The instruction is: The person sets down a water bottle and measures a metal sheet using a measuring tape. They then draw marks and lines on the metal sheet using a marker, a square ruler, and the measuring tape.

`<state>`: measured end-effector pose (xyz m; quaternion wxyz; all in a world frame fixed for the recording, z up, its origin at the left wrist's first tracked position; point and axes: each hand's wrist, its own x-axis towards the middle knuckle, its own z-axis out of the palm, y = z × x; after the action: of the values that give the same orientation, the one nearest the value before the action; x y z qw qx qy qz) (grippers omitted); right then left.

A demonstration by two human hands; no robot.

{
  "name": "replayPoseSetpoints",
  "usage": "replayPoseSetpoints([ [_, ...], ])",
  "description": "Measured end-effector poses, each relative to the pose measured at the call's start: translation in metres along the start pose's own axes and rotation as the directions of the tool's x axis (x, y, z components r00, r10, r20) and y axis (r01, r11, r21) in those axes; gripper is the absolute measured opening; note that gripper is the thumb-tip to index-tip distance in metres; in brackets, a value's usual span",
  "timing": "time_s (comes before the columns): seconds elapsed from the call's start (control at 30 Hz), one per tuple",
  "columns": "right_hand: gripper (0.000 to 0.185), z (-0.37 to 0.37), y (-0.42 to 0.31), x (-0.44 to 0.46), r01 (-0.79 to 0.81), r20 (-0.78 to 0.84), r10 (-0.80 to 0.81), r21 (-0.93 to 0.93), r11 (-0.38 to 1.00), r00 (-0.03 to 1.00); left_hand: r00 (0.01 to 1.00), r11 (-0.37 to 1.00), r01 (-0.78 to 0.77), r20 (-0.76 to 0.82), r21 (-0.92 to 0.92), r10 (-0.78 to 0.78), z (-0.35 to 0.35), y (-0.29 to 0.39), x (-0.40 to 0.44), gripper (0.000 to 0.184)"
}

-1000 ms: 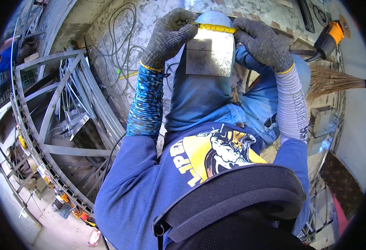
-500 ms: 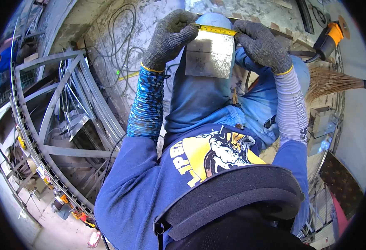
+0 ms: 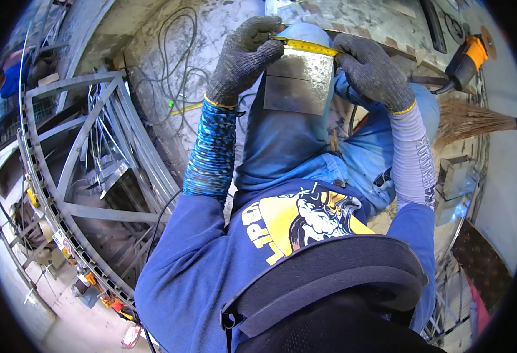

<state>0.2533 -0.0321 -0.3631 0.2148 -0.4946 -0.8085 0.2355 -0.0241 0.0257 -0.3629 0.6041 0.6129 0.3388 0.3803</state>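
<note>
A yellow tape measure [image 3: 310, 47] is stretched between my two gloved hands, across the far end of a shiny metal sheet [image 3: 295, 94]. The sheet lies on my thigh and has a dark line across it. My left hand [image 3: 247, 56], in a dark grey knit glove, is closed on the tape's left end. The right hand [image 3: 369, 67], gloved the same way, pinches the tape at the sheet's right edge. Fingers hide both ends of the tape, and I cannot make out its case.
An angle grinder [image 3: 468, 62] with an orange body lies at the right, near a straw broom [image 3: 467, 123]. Curved metal frames [image 3: 76, 150] and strips stand at the left. A loose black cable [image 3: 163, 53] coils on the floor ahead.
Both hands, the tape and the sheet have shifted slightly down and to the right in view. The tape now slopes down a little more towards the right. Both hands keep their grip.
</note>
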Motion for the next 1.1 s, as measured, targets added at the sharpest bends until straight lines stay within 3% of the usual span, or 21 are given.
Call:
replayPoseSetpoints([
  [0.2,0.027,-0.004,-0.008,0.0,-0.085,-0.012,0.086,0.077,0.993,0.996,0.999,0.999,0.048,0.021,-0.021,-0.048,-0.005,0.003,-0.002,0.036],
  [0.3,0.029,-0.004,-0.009,0.002,-0.126,-0.007,0.127,0.116,0.985,0.992,1.0,0.998,0.011,0.028,0.066,-0.013,-0.016,-0.002,-0.004,0.033],
  [0.4,0.031,-0.006,-0.012,0.004,-0.186,0.04,0.181,0.171,0.968,0.983,0.999,0.979,0.0,0.038,-0.205,0.008,-0.019,-0.012,-0.006,0.043],
  [0.53,0.033,-0.016,-0.023,0.007,-0.273,0.114,0.256,0.174,0.946,0.96,1.0,0.989,0.009,0.014,-0.15,-0.007,-0.01,0.008,-0.006,0.042],
  [0.6,0.032,-0.008,-0.017,0.004,-0.254,0.073,0.245,0.159,0.954,0.967,0.998,0.996,0.053,-0.029,0.078,-0.051,-0.003,0.019,-0.005,0.043],
  [0.7,0.03,-0.004,-0.007,0.002,-0.225,0.046,0.22,0.14,0.964,0.974,1.0,0.996,0.022,-0.02,0.087,-0.02,-0.006,0.013,-0.003,0.038],
  [0.73,0.03,-0.003,-0.007,0.002,-0.211,0.058,0.205,0.142,0.967,0.977,0.998,0.999,0.025,-0.06,-0.025,-0.026,-0.005,0.01,-0.001,0.035],
  [0.83,0.03,-0.006,-0.01,0.003,-0.215,0.064,0.206,0.175,0.961,0.976,0.997,0.998,-0.062,-0.039,0.014,0.062,-0.017,0.015,0.015,0.04],
  [0.87,0.03,-0.006,-0.01,0.001,-0.213,0.056,0.207,0.17,0.962,0.977,0.985,0.935,-0.131,-0.062,0.329,0.16,-0.026,0.018,0.04,0.033],
  [0.9,0.03,-0.005,-0.01,0.001,-0.174,0.022,0.173,0.199,0.964,0.985,0.99,0.938,-0.068,-0.096,0.34,0.106,-0.024,0.024,0.054,0.026],
  [0.97,0.029,-0.008,-0.011,0.002,-0.122,-0.042,0.133,0.204,0.971,0.99,0.966,0.834,-0.248,0.064,0.493,0.249,-0.022,0.023,0.088,0.024],
  [1.1,0.028,-0.011,-0.02,0.003,-0.162,-0.062,0.175,0.171,0.972,0.983,0.933,0.524,-0.354,0.335,0.774,0.135,-0.001,0.027,0.137,0.027],
])
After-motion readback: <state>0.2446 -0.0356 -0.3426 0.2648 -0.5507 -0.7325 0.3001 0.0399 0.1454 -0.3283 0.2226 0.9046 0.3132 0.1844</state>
